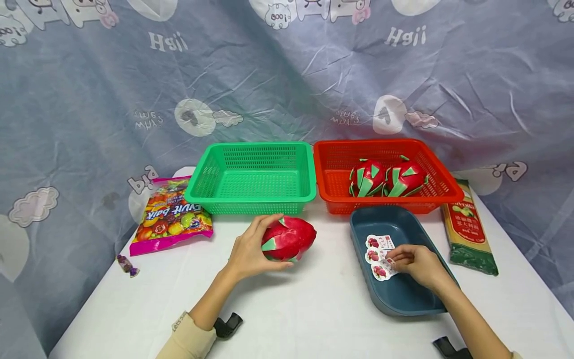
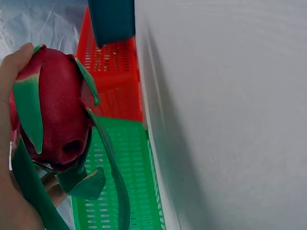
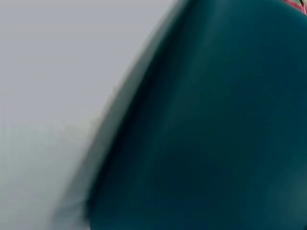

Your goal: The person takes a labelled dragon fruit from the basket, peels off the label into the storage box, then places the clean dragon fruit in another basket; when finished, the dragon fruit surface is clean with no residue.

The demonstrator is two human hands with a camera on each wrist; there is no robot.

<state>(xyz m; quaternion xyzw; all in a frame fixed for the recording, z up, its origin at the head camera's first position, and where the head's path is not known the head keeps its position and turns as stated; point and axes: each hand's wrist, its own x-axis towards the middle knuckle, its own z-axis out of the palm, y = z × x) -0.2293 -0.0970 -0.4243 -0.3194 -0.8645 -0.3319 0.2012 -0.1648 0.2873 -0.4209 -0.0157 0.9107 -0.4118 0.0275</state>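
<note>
My left hand (image 1: pixel 251 252) grips a red dragon fruit (image 1: pixel 296 238) with green leaf tips, in front of the green basket. In the left wrist view, the same dragon fruit (image 2: pixel 57 105) shows long green leaves and a small hollow in one end. Over a dark blue tray (image 1: pixel 410 296), my right hand (image 1: pixel 420 267) pinches the edge of a white dragon-fruit sticker (image 1: pixel 373 256). Other stickers (image 1: pixel 380 271) lie close beside it in the tray. Only the blurred blue tray (image 3: pixel 206 124) fills most of the right wrist view; the right hand is out of sight there.
A green basket (image 1: pixel 251 205) stands behind, beside a red basket (image 1: pixel 341 202) containing two dragon fruits (image 1: pixel 405 178). A candy bag (image 1: pixel 172 214) and a wrapped candy (image 1: pixel 127 266) lie left. At right is a pasta packet (image 1: pixel 471 229). A patterned curtain (image 1: pixel 287 75) hangs behind.
</note>
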